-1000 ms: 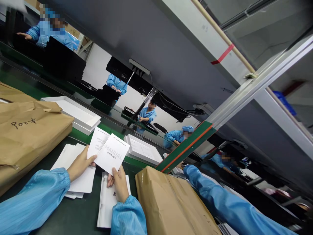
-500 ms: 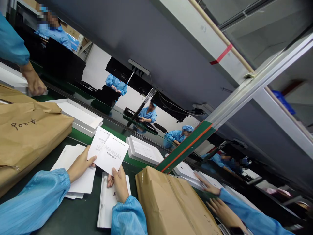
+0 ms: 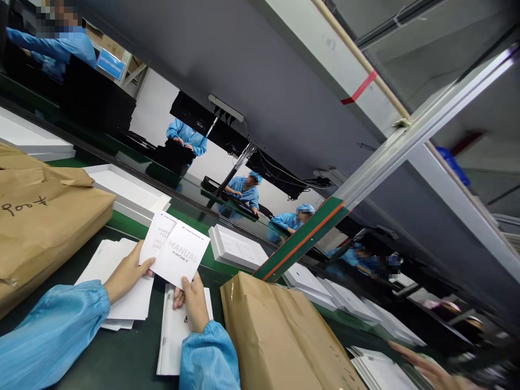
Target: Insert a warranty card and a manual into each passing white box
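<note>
My left hand [image 3: 127, 273] pinches a white warranty leaflet [image 3: 155, 242] by its lower left edge. My right hand [image 3: 195, 302] grips the lower edge of a white square manual [image 3: 184, 253], thumb on the front. The manual overlaps the leaflet, and both face me, tilted. Beneath my left hand lies a loose stack of white papers [image 3: 134, 306] on the dark green work surface [image 3: 117, 355]. Under my right hand is a pile of white booklets [image 3: 169, 344], partly covered by that hand and sleeve.
Brown paper packages lie left [image 3: 52, 216] and right [image 3: 276, 330]. Beyond, an open white box [image 3: 128, 192] and a box with a printed sheet [image 3: 239, 246] sit along the line. A green post [image 3: 300, 238] rises ahead. A co-worker's blurred hand [image 3: 426, 368] is at lower right.
The co-worker's arm at the far left has gone from view. The co-worker's hands on the right have moved toward the lower right corner. My hands keep the same hold on both papers.
</note>
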Demonstrator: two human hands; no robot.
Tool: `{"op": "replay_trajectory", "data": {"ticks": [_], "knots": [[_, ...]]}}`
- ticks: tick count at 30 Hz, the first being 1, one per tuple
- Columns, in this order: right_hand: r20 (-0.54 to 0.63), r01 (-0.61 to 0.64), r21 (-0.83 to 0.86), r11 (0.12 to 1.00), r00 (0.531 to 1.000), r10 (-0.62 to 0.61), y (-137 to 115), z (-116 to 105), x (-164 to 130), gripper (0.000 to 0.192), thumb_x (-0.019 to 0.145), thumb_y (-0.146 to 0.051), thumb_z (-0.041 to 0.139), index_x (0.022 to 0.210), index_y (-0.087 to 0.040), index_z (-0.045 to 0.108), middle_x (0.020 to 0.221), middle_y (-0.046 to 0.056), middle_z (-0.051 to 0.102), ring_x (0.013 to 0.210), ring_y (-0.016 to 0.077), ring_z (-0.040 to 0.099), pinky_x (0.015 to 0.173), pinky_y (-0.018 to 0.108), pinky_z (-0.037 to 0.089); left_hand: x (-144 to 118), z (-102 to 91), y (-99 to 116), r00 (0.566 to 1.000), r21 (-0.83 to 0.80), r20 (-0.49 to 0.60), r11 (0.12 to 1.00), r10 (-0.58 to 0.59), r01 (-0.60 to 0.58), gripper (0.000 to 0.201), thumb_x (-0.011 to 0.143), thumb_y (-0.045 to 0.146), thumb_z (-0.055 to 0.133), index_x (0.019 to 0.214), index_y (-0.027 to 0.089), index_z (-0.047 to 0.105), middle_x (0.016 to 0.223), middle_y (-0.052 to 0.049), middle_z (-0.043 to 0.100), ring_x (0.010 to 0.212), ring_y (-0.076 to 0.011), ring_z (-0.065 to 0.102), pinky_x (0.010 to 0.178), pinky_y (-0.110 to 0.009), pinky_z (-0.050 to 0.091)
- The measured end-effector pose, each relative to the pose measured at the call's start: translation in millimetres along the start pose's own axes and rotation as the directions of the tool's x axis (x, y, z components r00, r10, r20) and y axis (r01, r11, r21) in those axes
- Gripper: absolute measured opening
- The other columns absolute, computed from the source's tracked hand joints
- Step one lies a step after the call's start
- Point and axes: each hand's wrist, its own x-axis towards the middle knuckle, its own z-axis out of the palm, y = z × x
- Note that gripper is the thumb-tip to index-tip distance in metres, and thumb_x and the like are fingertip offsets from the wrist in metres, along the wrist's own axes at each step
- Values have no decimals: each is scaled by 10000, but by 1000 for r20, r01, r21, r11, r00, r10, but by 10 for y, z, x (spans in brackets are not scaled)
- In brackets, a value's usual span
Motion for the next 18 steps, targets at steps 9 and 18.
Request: {"op": "replay_trajectory", "data": {"ticks": [9,18], "knots": [[-22,-4,14,1000,1000,5,-11,7,-9,419,739,-456,394,1015,-145,341,447,-75,463,285,58,426,281,144,248,-32,-21,43,1000,62,13,998,-2,1,489,665,406,444,1091,202,321,761,-19,577,583,-176,568,609,-320,442],[-63,31,-10,999,997,-32,-21,16,-6,462,718,-504,394,1008,-147,351,443,-68,463,286,63,414,296,160,252,-40,-1,40,999,68,-10,997,34,-34,472,665,347,451,1084,191,301,670,1,580,576,-170,568,621,-311,432]]}}
